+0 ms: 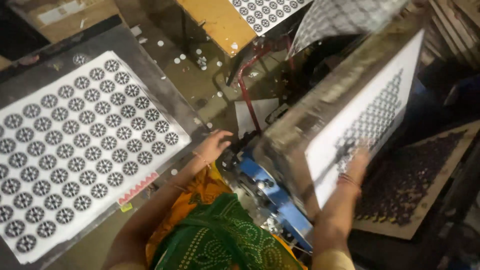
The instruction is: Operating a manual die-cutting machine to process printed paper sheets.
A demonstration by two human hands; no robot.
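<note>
Right hand raised against the white face of a tilted printing screen, fingers blurred by motion, so cannot tell whether spread or clamped on anything. Bangles at that wrist. Left hand held out low, fingers loosely apart and gripping nothing, hovering just past the right edge of a printed sheet (white, covered with rows of dark round medallions, a red zigzag strip along its lower corner). Sheet lying flat on a dark tabletop, near the hand but not touching it. Screen lifted on its edge, frame blurred, a triangular patch of the same pattern on its face. Below it, a blue metal bracket. Further out, a second patterned sheet on an orange board, and paper dots scattered over the floor.
</note>
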